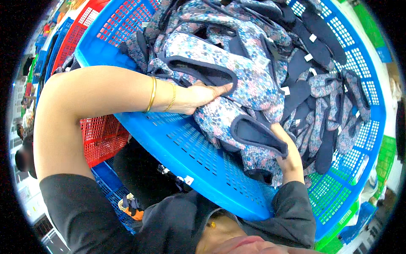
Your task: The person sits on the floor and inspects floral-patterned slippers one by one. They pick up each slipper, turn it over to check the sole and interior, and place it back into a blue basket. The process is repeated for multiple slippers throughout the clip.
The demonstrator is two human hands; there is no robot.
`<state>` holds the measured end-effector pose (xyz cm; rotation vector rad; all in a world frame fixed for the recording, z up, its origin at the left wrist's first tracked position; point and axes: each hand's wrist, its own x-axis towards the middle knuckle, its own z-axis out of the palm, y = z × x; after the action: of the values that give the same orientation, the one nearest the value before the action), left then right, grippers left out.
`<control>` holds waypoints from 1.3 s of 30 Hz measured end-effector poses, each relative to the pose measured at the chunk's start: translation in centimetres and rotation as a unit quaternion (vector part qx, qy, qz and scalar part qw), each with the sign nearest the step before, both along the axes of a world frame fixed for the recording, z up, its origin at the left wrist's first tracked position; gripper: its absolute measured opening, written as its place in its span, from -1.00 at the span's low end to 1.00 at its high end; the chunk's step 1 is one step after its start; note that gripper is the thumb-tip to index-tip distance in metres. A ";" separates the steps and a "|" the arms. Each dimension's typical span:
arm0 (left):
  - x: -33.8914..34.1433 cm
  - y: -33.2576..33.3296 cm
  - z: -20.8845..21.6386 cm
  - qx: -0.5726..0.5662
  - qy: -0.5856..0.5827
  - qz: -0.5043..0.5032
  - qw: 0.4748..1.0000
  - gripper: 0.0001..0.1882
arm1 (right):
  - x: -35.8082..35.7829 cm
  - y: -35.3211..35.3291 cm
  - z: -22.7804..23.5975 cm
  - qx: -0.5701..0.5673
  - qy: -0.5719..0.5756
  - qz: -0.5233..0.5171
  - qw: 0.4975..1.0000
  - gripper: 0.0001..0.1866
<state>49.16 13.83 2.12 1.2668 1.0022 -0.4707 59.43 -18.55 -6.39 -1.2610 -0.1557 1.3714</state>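
Note:
Two floral slippers in blue, pink and white with dark navy lining lie one above the other across my two hands. My left hand (207, 96) grips the upper floral slipper (253, 80) near its opening, the thumb lying along the dark edge and the other fingers hidden beneath. My right hand (289, 154) is closed around the end of the lower floral slipper (218, 115), its fingertips partly covered by the fabric. More floral slippers with dark soles (298, 94) are heaped under and behind them in a large blue plastic basket (186, 146).
The blue basket's solid rim runs close in front of my body. Red crates (103, 137) stand to the left, with a blue crate (103, 178) below. Green crates (387, 156) are at the right. White tags (308, 57) show on several slippers.

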 end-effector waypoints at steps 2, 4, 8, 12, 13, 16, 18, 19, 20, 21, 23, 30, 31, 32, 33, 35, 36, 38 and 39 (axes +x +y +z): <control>-0.1 -0.3 1.3 0.047 0.001 -0.016 0.999 0.07 | -0.5 -0.8 1.1 -0.018 -0.011 0.007 1.000 -0.50; -0.7 -1.6 2.9 0.007 -0.061 0.002 0.998 -0.06 | -0.1 -2.0 0.5 -0.025 -0.018 0.025 0.999 -0.50; -0.5 -2.0 4.6 0.106 -0.034 -0.103 0.988 -0.20 | -1.3 -2.7 1.0 -0.046 -0.025 0.004 0.999 -0.50; 0.0 -0.4 0.8 -0.008 -0.081 -0.052 0.995 -0.05 | -1.7 -2.6 0.3 -0.047 -0.026 0.008 0.999 -0.50; 0.6 -0.2 1.0 0.028 -0.008 -0.070 0.997 -0.02 | -1.4 -2.8 -0.2 -0.044 -0.026 0.011 0.999 -0.50; 1.0 -0.2 -0.5 0.078 0.014 -0.110 0.991 0.05 | -1.9 -3.0 -0.7 -0.041 -0.022 -0.002 0.999 -0.49; 1.1 0.3 -2.2 0.161 0.067 -0.194 0.965 0.07 | -1.7 -2.8 -1.1 -0.038 -0.025 -0.010 0.999 -0.49; 1.0 0.8 -2.3 0.133 0.109 -0.228 0.959 0.07 | -1.3 -2.5 -1.5 -0.032 -0.026 -0.005 0.999 -0.49; 0.8 1.1 -2.4 0.103 0.151 -0.260 0.948 0.07 | -1.1 -2.5 -1.7 -0.030 -0.024 -0.001 0.999 -0.49; 0.3 0.7 -2.6 0.134 0.156 -0.233 0.951 0.04 | -0.5 -2.1 -2.1 -0.023 -0.025 0.008 0.999 -0.49; 0.2 0.4 -2.2 0.123 0.101 -0.193 0.968 -0.03 | -1.1 -1.6 -1.9 -0.023 -0.032 -0.016 0.999 -0.49; -0.1 -2.3 -0.6 0.204 0.098 -0.089 0.970 -0.19 | 0.2 -0.3 -1.1 -0.013 -0.071 0.006 0.997 -0.49; -0.2 -2.0 -0.2 0.209 0.046 -0.189 0.958 -0.34 | 0.4 -0.2 -0.4 -0.012 -0.079 0.007 0.997 -0.48; -0.2 -2.3 1.0 0.149 0.019 -0.182 0.972 -0.46 | 0.6 -0.3 0.3 -0.014 -0.092 0.009 0.996 -0.48; -0.8 -2.4 -0.1 0.223 -0.024 -0.226 0.948 -0.46 | 0.7 -0.3 1.1 -0.013 -0.105 0.015 0.994 -0.48; -1.0 -3.2 2.0 0.328 -0.060 -0.311 0.890 -0.47 | 0.8 -0.6 3.1 -0.013 -0.132 0.020 0.991 -0.48; -0.7 -4.5 5.6 0.329 -0.057 -0.238 0.912 -0.44 | 1.0 -0.9 4.0 -0.014 -0.148 0.023 0.989 -0.48; -0.6 -5.7 7.4 0.301 -0.104 -0.141 0.937 -0.42 | 0.6 -1.6 6.3 -0.020 -0.184 0.020 0.983 -0.48; -1.0 -5.4 7.2 0.266 -0.236 -0.184 0.916 -0.38 | 0.3 -2.1 7.9 -0.022 -0.203 0.031 0.978 -0.48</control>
<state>48.16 8.45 9.29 1.9662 0.4817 -0.1505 59.78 -20.69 1.56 -1.5749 -0.4521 1.1588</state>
